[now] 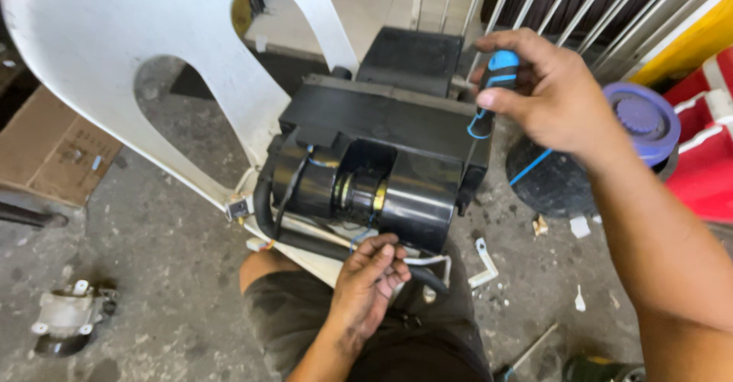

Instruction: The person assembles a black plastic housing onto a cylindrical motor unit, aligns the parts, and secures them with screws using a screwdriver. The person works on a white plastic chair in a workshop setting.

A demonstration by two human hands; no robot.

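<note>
A black plastic blower housing (382, 122) with a round motor section (359, 187) lies on a white plastic chair (153, 53) in front of my knees. My right hand (550, 95) grips a screwdriver with a blue and black handle (500, 69), its shaft pointing down along the housing's right side. My left hand (370, 283) is under the housing's near edge, fingers pinched on thin wires beside a black hose (305, 241). A blue wire (477, 126) loops by the screwdriver.
A grey metal part (65, 317) lies on the concrete floor at lower left. A cardboard box (50, 149) sits at left. A black round container with a purple lid (645, 118) stands at right, next to red and white objects (706, 153). Small white scraps litter the floor.
</note>
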